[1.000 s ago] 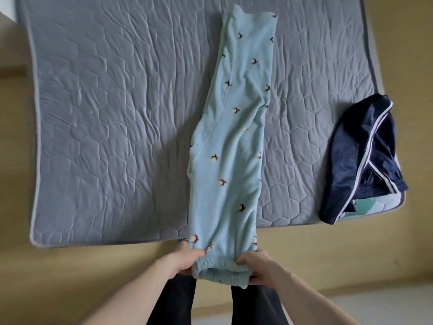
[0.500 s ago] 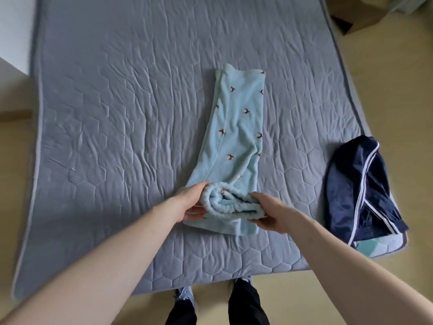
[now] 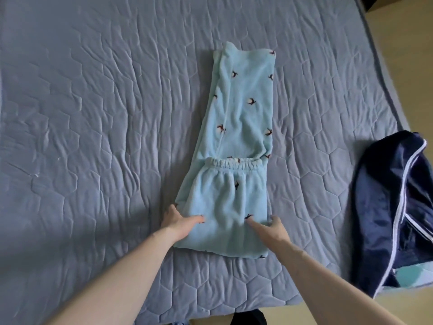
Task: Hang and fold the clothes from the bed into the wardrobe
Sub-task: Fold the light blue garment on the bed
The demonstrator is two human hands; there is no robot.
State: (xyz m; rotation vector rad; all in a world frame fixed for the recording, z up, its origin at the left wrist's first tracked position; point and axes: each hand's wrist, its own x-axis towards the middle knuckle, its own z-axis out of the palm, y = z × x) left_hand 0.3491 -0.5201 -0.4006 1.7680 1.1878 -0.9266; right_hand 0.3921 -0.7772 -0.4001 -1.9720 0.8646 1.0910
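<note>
Quilted grey bed (image 3: 93, 113) filling the frame; centre, light blue patterned trousers (image 3: 236, 127) folded once, cuffed end lying at mid-length; right edge, navy garment (image 3: 389, 207) crumpled, unfolded; lower centre, left hand (image 3: 180, 221) and right hand (image 3: 269, 228) spread flat, pressing the near fold; more folding likely; no wardrobe in view.

This is a bedroom in a home. A big bed (image 3: 93, 113) with a soft grey-blue quilted cover fills most of the view. Light blue pyjama pants (image 3: 234, 160) and a dark blue jacket (image 3: 384, 207) lie on it. The floor (image 3: 403, 66) beside it is pale yellow.
</note>
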